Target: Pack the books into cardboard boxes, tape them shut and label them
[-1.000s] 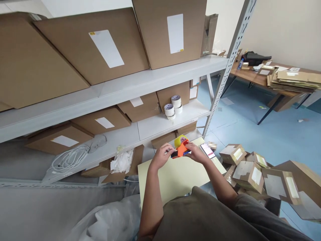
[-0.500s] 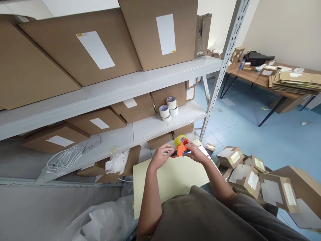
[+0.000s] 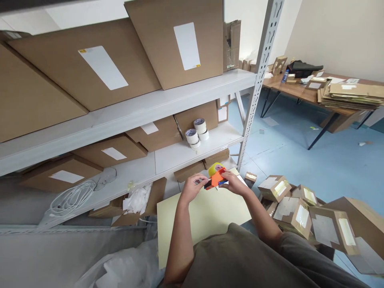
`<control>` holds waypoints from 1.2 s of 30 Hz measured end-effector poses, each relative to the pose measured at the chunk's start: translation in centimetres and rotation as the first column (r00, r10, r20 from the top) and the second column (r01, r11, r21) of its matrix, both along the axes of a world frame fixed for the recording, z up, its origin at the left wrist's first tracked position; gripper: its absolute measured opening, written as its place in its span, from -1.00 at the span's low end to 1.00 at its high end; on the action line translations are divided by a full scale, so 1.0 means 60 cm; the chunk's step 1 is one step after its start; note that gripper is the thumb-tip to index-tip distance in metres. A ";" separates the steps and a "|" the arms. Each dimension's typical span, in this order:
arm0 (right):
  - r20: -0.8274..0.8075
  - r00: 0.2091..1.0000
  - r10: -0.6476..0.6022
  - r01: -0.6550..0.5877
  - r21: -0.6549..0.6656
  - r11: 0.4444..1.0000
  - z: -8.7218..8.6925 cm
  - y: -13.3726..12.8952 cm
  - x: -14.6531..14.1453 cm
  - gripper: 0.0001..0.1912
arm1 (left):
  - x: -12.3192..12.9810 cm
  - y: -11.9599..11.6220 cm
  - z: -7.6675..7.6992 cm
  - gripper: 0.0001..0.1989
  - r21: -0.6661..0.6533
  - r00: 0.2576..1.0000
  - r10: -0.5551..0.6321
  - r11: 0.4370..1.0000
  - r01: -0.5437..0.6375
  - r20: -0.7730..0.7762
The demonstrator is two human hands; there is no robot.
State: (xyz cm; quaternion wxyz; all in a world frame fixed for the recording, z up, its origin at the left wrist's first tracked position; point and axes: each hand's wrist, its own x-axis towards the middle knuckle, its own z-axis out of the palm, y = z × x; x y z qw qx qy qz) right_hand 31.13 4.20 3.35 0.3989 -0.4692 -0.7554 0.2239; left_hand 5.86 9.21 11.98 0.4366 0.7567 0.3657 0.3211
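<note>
An orange tape dispenser (image 3: 217, 178) carrying a yellow tape roll (image 3: 213, 169) is held up between my hands, above a pale yellow board (image 3: 204, 216). My right hand (image 3: 235, 182) wraps round the dispenser's right end. With fingers pinched together, my left hand (image 3: 192, 187) is at the dispenser's dark left end; whatever lies between those fingertips is too small to make out.
Shelving (image 3: 168, 100) with large cartons spans the left and centre, with white tape rolls (image 3: 192, 136) and a coiled cable (image 3: 72, 196). Taped boxes (image 3: 292, 212) are piled at the right. Behind them stands a table (image 3: 300, 93) with flattened cardboard.
The view has turned slightly, so the shelving appears shifted left. Both hands stay at the tape dispenser with nearly the same hold.
</note>
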 end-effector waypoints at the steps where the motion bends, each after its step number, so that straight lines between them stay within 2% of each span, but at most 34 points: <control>1: -0.009 1.000 -0.002 0.002 -0.010 1.000 0.000 0.000 0.002 -0.78 | 0.002 0.001 0.001 -0.78 0.004 1.000 0.003 1.000 -0.003 -0.007; 9: -0.058 0.998 -0.015 0.009 -0.103 0.995 -0.001 -0.002 0.010 -0.67 | 0.014 0.000 -0.004 -0.82 0.150 0.998 0.054 0.988 -0.049 -0.031; 17: -0.078 0.997 -0.023 0.013 -0.122 0.992 0.004 0.007 0.005 -0.56 | 0.028 -0.008 -0.015 -0.77 0.297 0.976 0.218 0.930 -0.216 0.029; 23: -0.072 0.997 -0.041 0.029 -0.163 0.986 0.001 0.014 -0.001 -0.53 | 0.028 -0.013 -0.019 -0.76 0.338 0.953 0.301 0.894 -0.295 0.037; 30: -0.032 0.999 0.001 -0.006 -0.154 0.988 0.008 0.021 -0.006 -0.57 | 0.003 -0.013 -0.016 -0.77 0.372 0.927 0.371 0.854 -0.363 0.052; 32: -0.010 1.000 0.002 -0.004 -0.157 0.988 0.014 0.026 -0.012 -0.58 | -0.001 -0.013 -0.016 -0.76 0.382 0.909 0.411 0.832 -0.403 0.064; 36: 0.018 0.999 0.040 -0.037 -0.124 0.992 0.025 0.039 -0.031 -0.58 | -0.007 -0.020 -0.027 -0.72 0.430 0.843 0.528 0.739 -0.518 0.106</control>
